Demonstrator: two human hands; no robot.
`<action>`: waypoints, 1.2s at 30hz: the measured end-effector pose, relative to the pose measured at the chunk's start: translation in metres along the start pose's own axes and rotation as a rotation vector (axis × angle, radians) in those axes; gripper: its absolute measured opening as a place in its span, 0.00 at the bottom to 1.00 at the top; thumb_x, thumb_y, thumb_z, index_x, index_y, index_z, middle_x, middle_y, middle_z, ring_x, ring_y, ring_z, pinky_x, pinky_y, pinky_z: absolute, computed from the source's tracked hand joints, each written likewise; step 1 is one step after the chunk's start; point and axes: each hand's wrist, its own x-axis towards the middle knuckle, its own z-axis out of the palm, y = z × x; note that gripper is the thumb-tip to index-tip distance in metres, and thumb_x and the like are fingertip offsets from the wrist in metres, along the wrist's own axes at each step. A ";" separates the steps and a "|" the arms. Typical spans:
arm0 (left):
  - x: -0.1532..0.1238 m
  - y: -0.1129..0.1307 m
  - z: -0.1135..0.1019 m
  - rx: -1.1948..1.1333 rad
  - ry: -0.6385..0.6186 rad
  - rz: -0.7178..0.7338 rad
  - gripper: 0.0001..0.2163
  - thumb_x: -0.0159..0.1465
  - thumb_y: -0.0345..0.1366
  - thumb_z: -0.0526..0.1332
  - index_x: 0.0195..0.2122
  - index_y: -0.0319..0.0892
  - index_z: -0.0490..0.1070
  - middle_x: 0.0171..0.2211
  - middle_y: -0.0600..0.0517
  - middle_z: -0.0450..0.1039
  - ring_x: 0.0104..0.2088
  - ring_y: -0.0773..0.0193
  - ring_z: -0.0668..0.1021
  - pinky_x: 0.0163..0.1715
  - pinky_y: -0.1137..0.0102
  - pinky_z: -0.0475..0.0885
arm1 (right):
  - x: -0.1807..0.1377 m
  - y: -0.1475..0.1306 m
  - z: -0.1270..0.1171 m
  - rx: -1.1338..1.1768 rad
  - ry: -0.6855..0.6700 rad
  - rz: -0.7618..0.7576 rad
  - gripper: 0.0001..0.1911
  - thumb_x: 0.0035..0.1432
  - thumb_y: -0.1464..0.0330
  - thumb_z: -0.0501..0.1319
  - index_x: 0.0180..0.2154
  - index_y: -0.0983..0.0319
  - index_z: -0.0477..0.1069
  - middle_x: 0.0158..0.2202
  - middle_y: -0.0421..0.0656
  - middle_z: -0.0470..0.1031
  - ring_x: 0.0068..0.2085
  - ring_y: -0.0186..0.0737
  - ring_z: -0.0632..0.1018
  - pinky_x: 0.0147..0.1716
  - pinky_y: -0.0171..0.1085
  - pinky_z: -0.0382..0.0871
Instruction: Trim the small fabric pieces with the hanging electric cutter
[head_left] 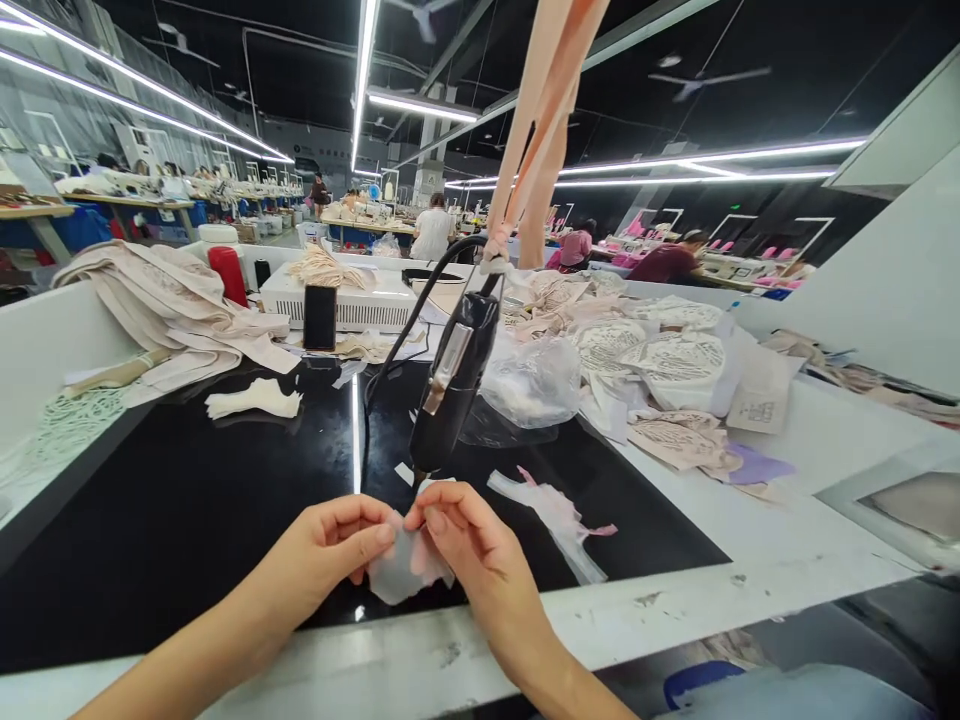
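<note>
Both my hands pinch a small piece of thin, pale fabric (pixel 396 575) near the front edge of a glossy black tabletop. My left hand (pixel 330 545) has its thumb and forefinger closed on the fabric's left side. At the upper right of the piece, my right hand (pixel 480 550) pinches it with the fingers partly covering it. Right behind the fingertips hangs a black hand-held tool (pixel 454 390) with a metal lever, its tip pointing down at the fabric. Whether tip and fabric touch is hidden by my fingers. Peach fabric strips (pixel 547 130) suspend the tool.
Pale fabric scraps (pixel 551 515) lie right of my hands, and a stack of cream pieces (pixel 253 400) sits left. Behind stand a clear plastic bag (pixel 532 380), a phone (pixel 319 318) and a white vented box (pixel 360 310). Lace pieces (pixel 675 365) pile up at right. A black cable loops beside the tool.
</note>
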 end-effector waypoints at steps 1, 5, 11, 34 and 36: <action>-0.003 0.002 -0.004 0.000 0.025 -0.005 0.17 0.58 0.51 0.67 0.38 0.41 0.78 0.27 0.55 0.71 0.27 0.68 0.67 0.29 0.73 0.62 | 0.001 0.001 0.001 0.009 -0.008 0.033 0.15 0.60 0.55 0.65 0.41 0.58 0.72 0.37 0.40 0.75 0.29 0.32 0.73 0.28 0.32 0.68; -0.014 0.006 -0.024 0.062 0.129 -0.005 0.18 0.56 0.52 0.68 0.37 0.41 0.78 0.24 0.56 0.69 0.24 0.68 0.65 0.26 0.73 0.61 | 0.004 0.004 0.001 -0.001 -0.063 0.168 0.20 0.55 0.55 0.69 0.44 0.59 0.74 0.35 0.41 0.76 0.30 0.33 0.75 0.30 0.32 0.70; -0.031 0.009 -0.049 0.174 0.222 -0.030 0.18 0.56 0.53 0.67 0.32 0.41 0.75 0.24 0.57 0.66 0.24 0.69 0.63 0.25 0.73 0.58 | 0.010 0.014 0.013 -0.093 -0.115 0.279 0.14 0.49 0.59 0.71 0.34 0.61 0.76 0.25 0.37 0.72 0.28 0.33 0.73 0.30 0.33 0.69; -0.043 0.004 -0.083 0.153 0.293 -0.113 0.15 0.61 0.49 0.65 0.34 0.42 0.69 0.22 0.59 0.63 0.21 0.73 0.57 0.21 0.76 0.49 | 0.014 0.024 0.049 -0.203 -0.236 0.059 0.05 0.57 0.71 0.60 0.32 0.59 0.76 0.28 0.38 0.73 0.30 0.34 0.71 0.30 0.33 0.65; -0.042 0.004 -0.081 0.105 0.263 -0.054 0.13 0.61 0.47 0.66 0.33 0.41 0.70 0.28 0.55 0.69 0.25 0.71 0.65 0.24 0.76 0.56 | 0.013 0.020 0.050 -0.183 -0.314 0.032 0.04 0.57 0.70 0.62 0.32 0.59 0.76 0.30 0.38 0.75 0.31 0.35 0.73 0.32 0.33 0.67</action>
